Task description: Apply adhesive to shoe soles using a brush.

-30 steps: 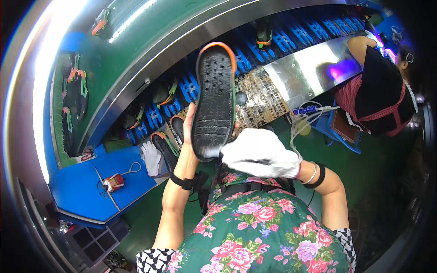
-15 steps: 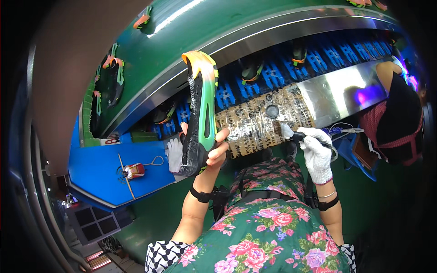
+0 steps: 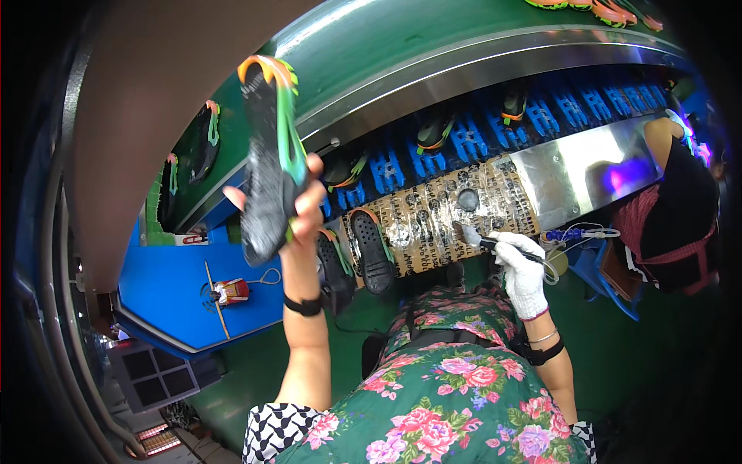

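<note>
My bare left hand [image 3: 303, 203] is closed round a shoe sole [image 3: 267, 166] with a black, glossy inner face and a green-to-orange side wall. I hold it raised and tilted, its orange end pointing up and away over the green belt's metal edge. In my right hand [image 3: 522, 271], which wears a white knitted glove, is a dark-handled brush [image 3: 468, 233]. Its bristles are over the front part of the taped cardboard ledge [image 3: 425, 224]; contact with it cannot be made out. Near the ledge's left end rest a black perforated sole [image 3: 372, 251] and a second dark one [image 3: 334, 267] beside it.
A green conveyor [image 3: 348, 54] carrying several soles curves along the back and left. Below its metal rail, blue racks [image 3: 471, 143] hold dark shoe parts. A blue table [image 3: 162, 290] stands left. Another person's arm [image 3: 663, 139] reaches in at right, beside a metal plate [image 3: 572, 162].
My left hand has carried the sole left and farther away, uncovering two dark soles at the ledge's left end. The brush in my right hand has shifted slightly left and nearer.
</note>
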A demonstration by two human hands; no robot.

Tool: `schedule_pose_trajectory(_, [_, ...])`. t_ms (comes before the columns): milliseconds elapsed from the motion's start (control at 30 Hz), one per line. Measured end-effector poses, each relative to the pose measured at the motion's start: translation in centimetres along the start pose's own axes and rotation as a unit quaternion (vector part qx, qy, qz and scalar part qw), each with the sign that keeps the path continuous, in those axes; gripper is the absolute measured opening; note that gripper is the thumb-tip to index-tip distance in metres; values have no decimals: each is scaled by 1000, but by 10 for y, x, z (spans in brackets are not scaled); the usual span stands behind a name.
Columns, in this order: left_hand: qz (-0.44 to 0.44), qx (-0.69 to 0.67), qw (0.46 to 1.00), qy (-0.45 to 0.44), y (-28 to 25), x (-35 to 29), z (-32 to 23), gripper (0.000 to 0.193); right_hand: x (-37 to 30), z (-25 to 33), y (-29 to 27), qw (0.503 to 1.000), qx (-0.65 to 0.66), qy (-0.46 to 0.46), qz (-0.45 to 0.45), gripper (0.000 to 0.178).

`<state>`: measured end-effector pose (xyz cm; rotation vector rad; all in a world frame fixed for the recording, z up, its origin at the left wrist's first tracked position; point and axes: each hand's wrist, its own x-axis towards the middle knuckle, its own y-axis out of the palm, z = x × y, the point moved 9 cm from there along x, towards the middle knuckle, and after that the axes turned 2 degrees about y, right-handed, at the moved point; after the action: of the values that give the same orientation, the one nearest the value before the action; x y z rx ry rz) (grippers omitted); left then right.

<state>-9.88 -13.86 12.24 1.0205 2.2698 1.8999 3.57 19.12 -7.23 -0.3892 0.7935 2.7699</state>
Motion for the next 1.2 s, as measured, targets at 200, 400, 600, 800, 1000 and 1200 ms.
schedule_pose_trajectory(200, [-248, -73, 944, 207, -75, 36, -91, 107, 6, -20, 14, 998, -56, -1, 39, 21])
schedule_pose_trajectory(400, [-348, 205, 871, 279, -93, -17, -102, 72, 9, -26, -6, 999, -52, 11, -2, 21])
schedule_pose_trajectory(600, [-407, 850, 174, 285, -41, 5, -169, 101, 15, -31, 3, 999, -47, 24, 10, 20])
schedule_pose_trajectory(800, [-369, 838, 231, 329, -46, 5, -153, 114, 4, -29, -2, 998, -55, 31, 1, 19])
schedule_pose_trajectory(1000, [-179, 862, 371, 294, -28, 105, 11, 88, 0, -21, -17, 998, -33, 20, -47, 20])
schedule_pose_trajectory(1200, [-88, 860, 483, 137, -60, 301, 125, 95, -16, 6, -20, 996, -45, -13, -77, 20])
